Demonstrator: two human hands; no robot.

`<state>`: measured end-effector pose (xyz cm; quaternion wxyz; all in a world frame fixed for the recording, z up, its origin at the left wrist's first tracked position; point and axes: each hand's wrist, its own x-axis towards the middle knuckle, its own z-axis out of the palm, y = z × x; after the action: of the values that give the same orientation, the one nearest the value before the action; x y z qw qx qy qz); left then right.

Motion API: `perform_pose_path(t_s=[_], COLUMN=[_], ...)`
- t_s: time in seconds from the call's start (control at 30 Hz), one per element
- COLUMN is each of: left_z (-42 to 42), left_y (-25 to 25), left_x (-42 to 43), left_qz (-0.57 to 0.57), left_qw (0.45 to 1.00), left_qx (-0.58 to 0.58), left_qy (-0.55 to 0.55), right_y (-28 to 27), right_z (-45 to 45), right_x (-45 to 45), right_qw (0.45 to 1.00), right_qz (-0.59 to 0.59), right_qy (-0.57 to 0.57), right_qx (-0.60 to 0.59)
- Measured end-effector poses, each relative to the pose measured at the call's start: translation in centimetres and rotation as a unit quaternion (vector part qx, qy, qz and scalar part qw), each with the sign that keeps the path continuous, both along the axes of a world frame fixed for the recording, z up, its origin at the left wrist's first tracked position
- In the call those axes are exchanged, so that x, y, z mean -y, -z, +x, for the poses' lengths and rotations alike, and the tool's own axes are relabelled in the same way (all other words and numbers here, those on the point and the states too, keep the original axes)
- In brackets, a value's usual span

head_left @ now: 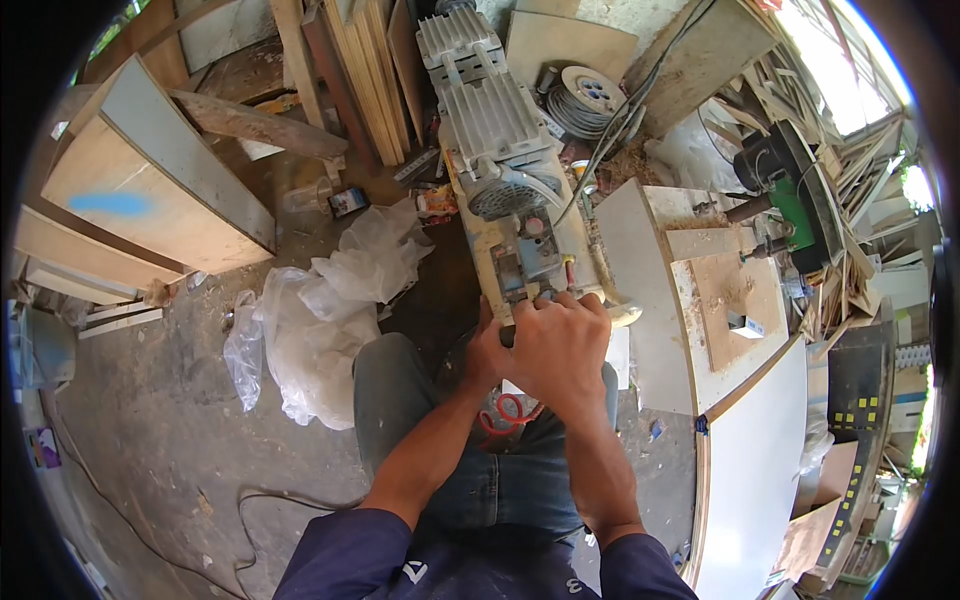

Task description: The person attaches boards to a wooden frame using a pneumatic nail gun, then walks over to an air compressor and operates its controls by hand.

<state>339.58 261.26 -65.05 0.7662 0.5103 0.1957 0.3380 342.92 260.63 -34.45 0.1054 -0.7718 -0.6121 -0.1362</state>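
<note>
An air compressor (497,115) with finned metal cylinders on a dusty cream tank stands between my knees. At its near end sits a grey pressure switch box (538,245) with a round knob. My right hand (562,345) is closed over fittings just below this box, its knuckles up. Beside it, my left hand (485,350) is closed against the end of the compressor, thumb pointing up. What either hand grips is hidden behind the fingers. A red coiled air hose (510,408) hangs right below my hands, in front of my lap.
Crumpled clear plastic sheeting (325,335) lies on the concrete floor at left, near a plywood box (150,190). A green drill press (797,220) stands over a dusty board at right. Behind the compressor are a cable reel (590,95) and leaning planks (365,80).
</note>
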Motion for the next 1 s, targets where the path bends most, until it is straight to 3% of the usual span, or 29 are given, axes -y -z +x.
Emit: perform_pose_path(t_s=[0.17,0.27,0.33,0.4,0.47,0.57,0.67,0.7,0.73,0.77,0.8,0.87,0.93,1.0], left_z=[0.2,0.6,0.9,0.9,0.7,-0.4,-1.0,-0.8,-0.5,-0.2,0.0,0.0,-0.9,-0.7], left_y=[-0.1,-0.8,0.0,0.2,-1.9,-5.4,-3.0,-1.4,0.3,1.8,1.9,1.8,-3.1,-3.1], left_x=[0.1,0.3,1.1,1.8,1.7,1.5,0.8,0.5,0.2,0.0,-0.4,-0.4,-0.6,-0.4], left_qz=[0.014,-0.111,-0.24,-0.36,-0.415,-0.389,-0.36,-0.223,-0.079,0.068,0.212,0.348,0.344,0.299], left_qw=[1.0,0.99,0.944,0.863,0.811,0.838,0.858,0.94,0.987,0.996,0.967,0.901,0.897,0.912], left_qx=[-0.025,0.089,0.224,0.349,0.406,0.377,0.367,0.257,0.136,0.01,-0.117,-0.239,-0.208,-0.217], left_qy=[-0.01,-0.007,-0.034,-0.061,-0.074,-0.068,0.022,-0.005,-0.032,-0.058,-0.082,-0.103,-0.183,-0.178], right_y=[-0.1,0.1,0.4,0.3,-0.5,-0.5,0.3,0.2,0.2,0.1,-0.1,-0.6,-1.0,-1.1], right_z=[0.2,-0.1,-0.4,-1.0,-1.6,-1.8,-1.0,-0.8,-0.6,-0.4,0.0,0.6,1.1,1.5], right_x=[0.0,0.0,0.0,0.0,-0.1,-0.1,0.0,-0.1,-0.1,-0.1,-0.1,-0.1,-0.1,-0.2], right_qw=[1.0,1.0,1.0,1.0,1.0,0.999,1.0,1.0,1.0,1.0,1.0,1.0,1.0,1.0], right_qz=[-0.004,0.001,-0.001,-0.003,-0.019,-0.028,-0.008,-0.008,-0.007,-0.005,-0.006,-0.004,-0.004,-0.003], right_qy=[0.002,-0.001,0.001,0.003,0.005,0.009,0.002,0.001,0.005,0.01,0.01,0.008,0.014,0.021], right_qx=[0.0,0.009,0.016,0.021,0.024,0.016,0.016,0.018,0.012,0.005,0.006,0.001,0.002,0.002])
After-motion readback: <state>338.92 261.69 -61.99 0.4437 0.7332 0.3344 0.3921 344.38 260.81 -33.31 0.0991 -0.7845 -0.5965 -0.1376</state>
